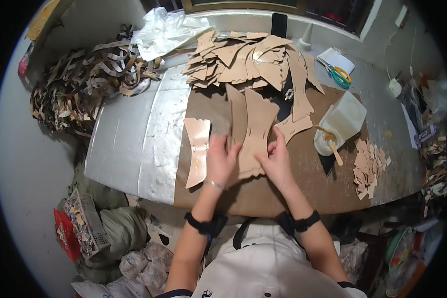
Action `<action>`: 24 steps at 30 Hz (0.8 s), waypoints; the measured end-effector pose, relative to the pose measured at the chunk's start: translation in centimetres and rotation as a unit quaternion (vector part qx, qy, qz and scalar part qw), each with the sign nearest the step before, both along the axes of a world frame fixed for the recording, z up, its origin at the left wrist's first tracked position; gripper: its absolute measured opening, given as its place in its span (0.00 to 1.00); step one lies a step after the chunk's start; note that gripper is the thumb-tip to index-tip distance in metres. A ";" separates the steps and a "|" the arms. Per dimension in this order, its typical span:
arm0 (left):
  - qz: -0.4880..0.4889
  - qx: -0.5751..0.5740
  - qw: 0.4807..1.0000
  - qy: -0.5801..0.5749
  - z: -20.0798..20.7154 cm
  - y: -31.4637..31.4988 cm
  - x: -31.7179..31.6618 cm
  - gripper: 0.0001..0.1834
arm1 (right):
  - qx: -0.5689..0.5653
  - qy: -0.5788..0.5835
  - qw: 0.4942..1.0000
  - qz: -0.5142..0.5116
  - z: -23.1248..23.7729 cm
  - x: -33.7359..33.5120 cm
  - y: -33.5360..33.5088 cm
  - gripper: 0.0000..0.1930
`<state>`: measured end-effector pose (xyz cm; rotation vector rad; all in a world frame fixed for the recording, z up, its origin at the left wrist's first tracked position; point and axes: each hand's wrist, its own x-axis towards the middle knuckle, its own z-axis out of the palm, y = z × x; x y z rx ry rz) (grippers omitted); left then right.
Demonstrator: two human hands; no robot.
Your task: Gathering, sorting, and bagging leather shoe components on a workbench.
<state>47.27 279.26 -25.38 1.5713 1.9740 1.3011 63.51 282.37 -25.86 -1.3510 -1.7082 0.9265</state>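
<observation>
Upright between my hands are tan leather pieces (256,129) with scalloped ends and small slits, at least two overlapping. My left hand (221,161) is closed on their left side, and my right hand (277,161) grips the right edge with thumb and fingers. To the left of my left hand lies a single leather piece (197,149) with small metal fittings and gold marks. Another leather piece (295,128) lies just beyond my right hand. A large heap of similar cut pieces (243,62) is piled at the back of the table.
At right stand a whitish plastic container (340,119) with a glue-stained brush (335,149), and a pile of small leather scraps (367,166). Scissors (340,75) lie behind. Tangled strips (92,79) fill the left back, beside a white plastic bag (166,32).
</observation>
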 end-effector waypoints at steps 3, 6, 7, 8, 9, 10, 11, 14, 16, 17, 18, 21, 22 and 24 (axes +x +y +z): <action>0.003 -0.055 0.998 0.027 -0.1 3.3 -4.3 0.25 | -0.071 0.136 0.988 -0.011 0.5 -0.2 1.9 0.32; 0.090 -0.001 0.983 0.158 -1.3 3.0 -6.0 0.32 | -0.064 0.172 0.982 0.041 -0.3 2.2 0.7 0.21; 0.085 -0.021 0.978 0.188 -0.7 2.5 -5.4 0.34 | -0.113 0.206 0.971 0.038 0.7 3.3 -1.0 0.18; 0.082 -0.039 0.972 0.219 -0.2 2.1 -4.8 0.37 | -0.138 0.223 0.965 0.030 0.4 4.6 -2.4 0.18; 0.061 -0.050 0.977 0.200 -1.2 2.0 -4.3 0.34 | -0.164 0.237 0.957 0.022 0.5 5.6 -4.0 0.18; 0.057 -0.084 0.972 0.211 -1.4 1.9 -3.4 0.32 | -0.172 0.234 0.957 0.021 0.8 6.3 -5.7 0.18; 0.056 -0.114 0.967 0.222 -1.0 2.3 -3.2 0.30 | -0.144 0.116 0.983 -0.015 1.5 6.7 -6.7 0.17; 0.065 -0.056 0.979 0.187 -0.2 2.5 -3.0 0.23 | -0.049 -0.117 0.991 -0.033 1.8 7.4 -7.9 0.14; 0.053 -0.029 0.984 0.169 0.3 2.2 -2.8 0.16 | 0.092 -0.239 0.967 -0.014 1.1 7.5 -8.1 0.10; 0.048 0.024 0.984 0.170 1.0 1.5 -2.3 0.14 | 0.085 -0.243 0.966 -0.023 1.2 7.5 -8.3 0.10; 0.044 0.027 0.991 0.123 1.8 0.4 -1.9 0.15 | 0.034 -0.160 0.986 -0.036 1.7 7.4 -8.4 0.09; 0.010 -0.043 0.993 -0.107 2.7 -4.8 -0.5 0.20 | -0.107 0.033 0.991 -0.067 2.8 9.0 -9.2 0.05; -0.015 -0.070 0.988 -0.137 2.1 -6.8 0.2 0.22 | -0.125 0.107 0.980 -0.109 3.1 9.9 -9.4 0.05; -0.044 -0.132 0.969 -0.204 2.1 -9.6 2.3 0.28 | -0.144 0.179 0.962 -0.145 3.0 11.0 -9.4 0.04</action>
